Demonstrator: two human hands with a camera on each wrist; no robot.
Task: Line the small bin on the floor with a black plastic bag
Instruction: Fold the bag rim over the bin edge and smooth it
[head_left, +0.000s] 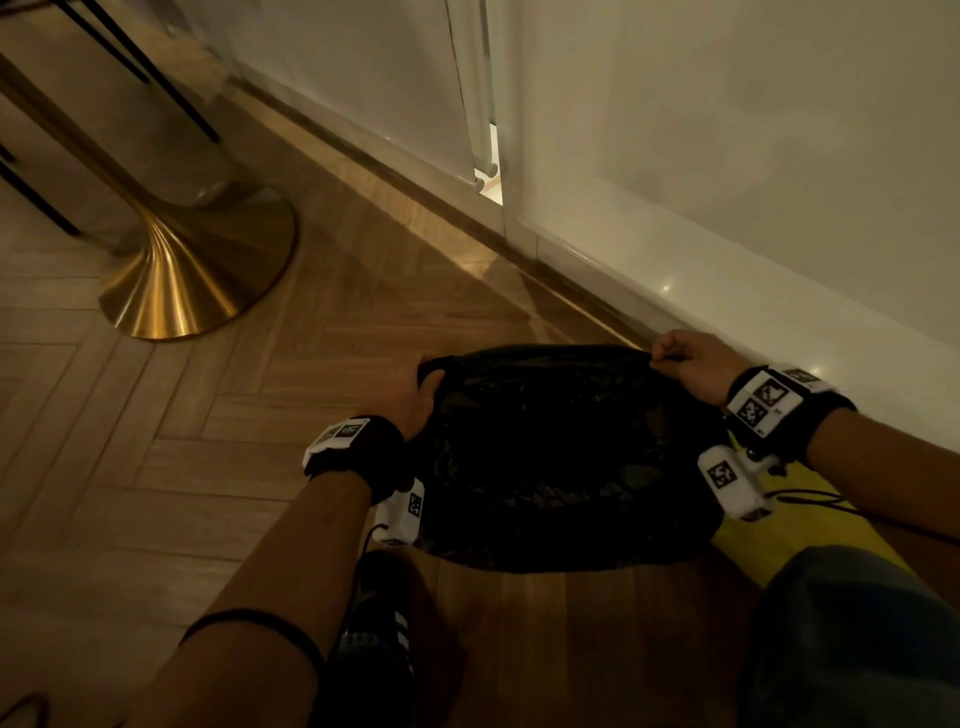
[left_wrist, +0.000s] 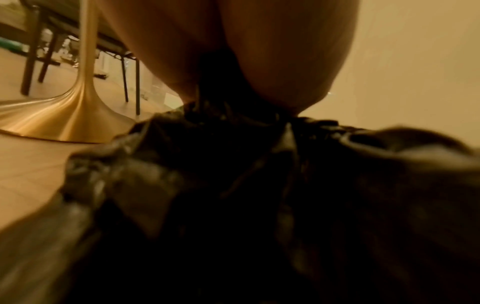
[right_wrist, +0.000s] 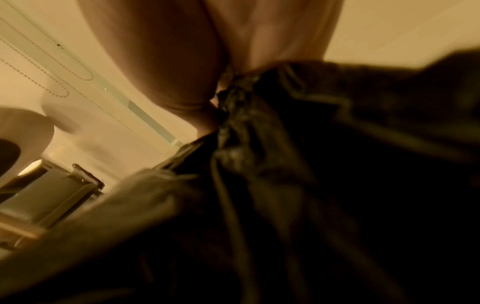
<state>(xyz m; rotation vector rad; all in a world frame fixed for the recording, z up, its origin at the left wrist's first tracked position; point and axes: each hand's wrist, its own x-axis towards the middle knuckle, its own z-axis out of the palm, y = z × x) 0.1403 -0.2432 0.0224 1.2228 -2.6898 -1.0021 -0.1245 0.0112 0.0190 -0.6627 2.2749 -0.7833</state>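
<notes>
My left hand (head_left: 410, 395) and right hand (head_left: 685, 369) each pinch the black plastic bag (head_left: 561, 457), stretched above the floor; wrist views show bunched plastic, the bin probably hidden beneath.

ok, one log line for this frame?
step: spreading bag mouth | left hand: grips left edge | right hand: pinches right edge | bin: hidden

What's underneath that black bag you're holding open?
The black bag, held by the left hand and right hand, covers whatever is below. Only wooden floor and something yellow show around it; no bin is visible.
</notes>
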